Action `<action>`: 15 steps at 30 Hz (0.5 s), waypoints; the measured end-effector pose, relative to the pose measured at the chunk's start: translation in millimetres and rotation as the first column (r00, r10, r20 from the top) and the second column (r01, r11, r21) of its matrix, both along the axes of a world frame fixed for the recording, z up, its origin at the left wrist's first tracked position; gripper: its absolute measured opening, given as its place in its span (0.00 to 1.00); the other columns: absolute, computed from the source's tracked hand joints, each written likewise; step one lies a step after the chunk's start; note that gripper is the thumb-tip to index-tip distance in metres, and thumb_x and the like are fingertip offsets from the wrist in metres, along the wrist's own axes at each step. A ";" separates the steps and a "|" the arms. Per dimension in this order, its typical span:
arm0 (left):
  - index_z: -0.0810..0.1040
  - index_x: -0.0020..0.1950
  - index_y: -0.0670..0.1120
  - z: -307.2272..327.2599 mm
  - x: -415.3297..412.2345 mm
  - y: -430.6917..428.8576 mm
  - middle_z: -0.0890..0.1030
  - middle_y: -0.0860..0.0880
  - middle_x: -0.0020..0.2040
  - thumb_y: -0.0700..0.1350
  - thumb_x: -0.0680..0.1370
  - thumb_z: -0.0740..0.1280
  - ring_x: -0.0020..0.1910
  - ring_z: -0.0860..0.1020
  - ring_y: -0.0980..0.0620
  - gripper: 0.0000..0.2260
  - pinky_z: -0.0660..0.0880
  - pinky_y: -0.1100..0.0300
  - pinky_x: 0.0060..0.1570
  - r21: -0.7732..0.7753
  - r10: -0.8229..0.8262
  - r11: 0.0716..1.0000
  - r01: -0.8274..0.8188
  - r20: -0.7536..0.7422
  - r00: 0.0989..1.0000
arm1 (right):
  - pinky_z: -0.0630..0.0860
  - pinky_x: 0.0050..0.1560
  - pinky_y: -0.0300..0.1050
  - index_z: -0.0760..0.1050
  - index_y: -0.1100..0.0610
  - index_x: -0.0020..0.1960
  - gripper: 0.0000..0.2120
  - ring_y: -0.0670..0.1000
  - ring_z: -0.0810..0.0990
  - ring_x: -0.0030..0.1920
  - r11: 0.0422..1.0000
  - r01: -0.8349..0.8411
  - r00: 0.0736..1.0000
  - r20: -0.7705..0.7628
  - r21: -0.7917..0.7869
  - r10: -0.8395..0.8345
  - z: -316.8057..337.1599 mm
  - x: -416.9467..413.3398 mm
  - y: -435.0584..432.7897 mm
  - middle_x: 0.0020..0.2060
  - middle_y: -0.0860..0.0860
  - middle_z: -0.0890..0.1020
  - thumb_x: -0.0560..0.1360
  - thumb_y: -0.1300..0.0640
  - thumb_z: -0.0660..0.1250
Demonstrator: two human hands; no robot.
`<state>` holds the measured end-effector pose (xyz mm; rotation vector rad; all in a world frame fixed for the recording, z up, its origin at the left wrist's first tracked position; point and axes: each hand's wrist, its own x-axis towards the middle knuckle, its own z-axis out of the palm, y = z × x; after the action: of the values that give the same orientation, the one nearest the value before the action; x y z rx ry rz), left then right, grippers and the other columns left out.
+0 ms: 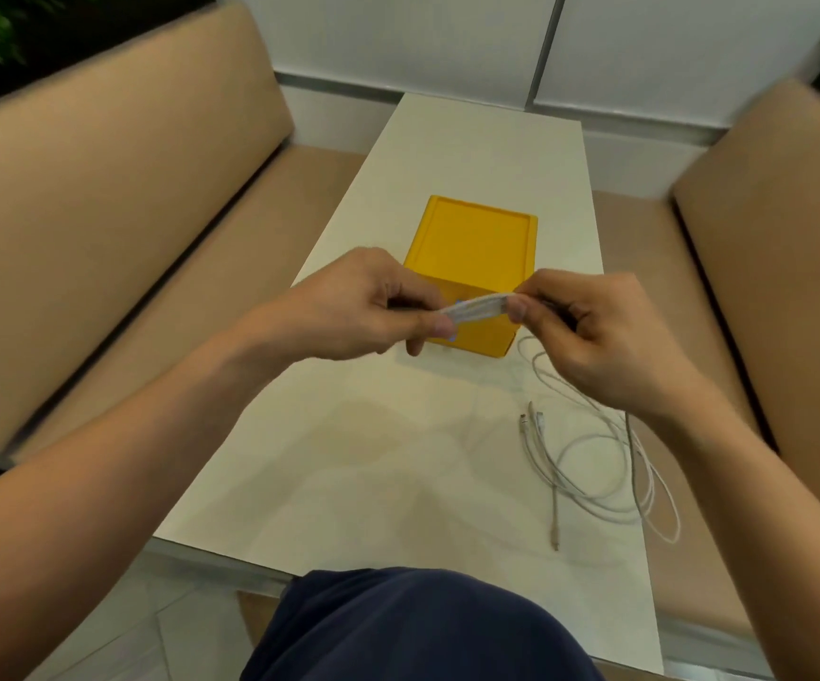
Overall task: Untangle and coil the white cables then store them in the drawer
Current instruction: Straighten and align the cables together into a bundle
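The white table (447,154) carries a yellow drawer box (476,238) and loose white cables (594,464).

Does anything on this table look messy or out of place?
Yes. The loose white cables lie tangled in crossing loops on the right side of the table, and one loop seems to hang past its right edge. The coiled bundle pinched between the left hand and right hand looks tidy.

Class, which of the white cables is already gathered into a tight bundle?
The bundled cable, pinched between the left hand and right hand near the yellow box. The loose cables lie in open loops on the table.
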<state>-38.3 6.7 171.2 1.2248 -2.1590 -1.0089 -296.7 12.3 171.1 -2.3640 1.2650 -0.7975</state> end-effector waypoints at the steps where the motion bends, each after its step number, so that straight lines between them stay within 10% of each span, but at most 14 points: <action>1: 0.85 0.40 0.51 2.7 2.9 -0.8 0.79 0.51 0.29 0.49 0.80 0.72 0.27 0.71 0.55 0.09 0.66 0.63 0.28 0.021 0.012 1.000 -0.012 -0.010 1.000 | 0.61 0.28 0.43 0.81 0.52 0.46 0.10 0.51 0.69 0.28 0.999 -0.025 0.999 -0.031 0.035 0.026 -4.9 -0.3 0.5 0.26 0.50 0.72 0.83 0.51 0.65; 6: 0.85 0.38 0.50 -3.1 0.2 1.8 0.81 0.50 0.30 0.50 0.79 0.72 0.27 0.71 0.55 0.11 0.65 0.65 0.27 0.099 0.033 0.994 -0.037 0.050 0.998 | 0.67 0.33 0.34 0.79 0.46 0.49 0.09 0.43 0.80 0.34 0.946 -0.018 0.985 -0.156 0.325 0.073 -3.0 -4.0 -3.6 0.34 0.42 0.81 0.82 0.45 0.62; 10: 0.86 0.40 0.49 -7.8 -3.0 2.8 0.84 0.50 0.34 0.51 0.79 0.73 0.28 0.73 0.54 0.10 0.67 0.62 0.28 0.161 0.023 0.986 -0.037 0.086 0.996 | 0.75 0.40 0.33 0.73 0.43 0.70 0.17 0.43 0.85 0.42 0.944 -0.066 0.991 -0.090 0.323 0.100 -6.2 10.5 3.6 0.50 0.41 0.83 0.83 0.44 0.62; 15: 0.86 0.43 0.50 -11.1 -9.0 8.1 0.86 0.51 0.37 0.51 0.78 0.74 0.29 0.74 0.55 0.07 0.66 0.66 0.27 0.209 0.030 0.977 -0.051 0.099 0.995 | 0.75 0.36 0.39 0.83 0.50 0.55 0.09 0.43 0.80 0.32 0.911 -0.110 0.993 0.003 0.396 0.118 -15.4 23.8 7.7 0.36 0.42 0.82 0.84 0.52 0.64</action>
<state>-47.2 14.8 160.1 1.4354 -2.1307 -1.2109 -272.9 20.1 155.8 -2.0960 1.1557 -0.4300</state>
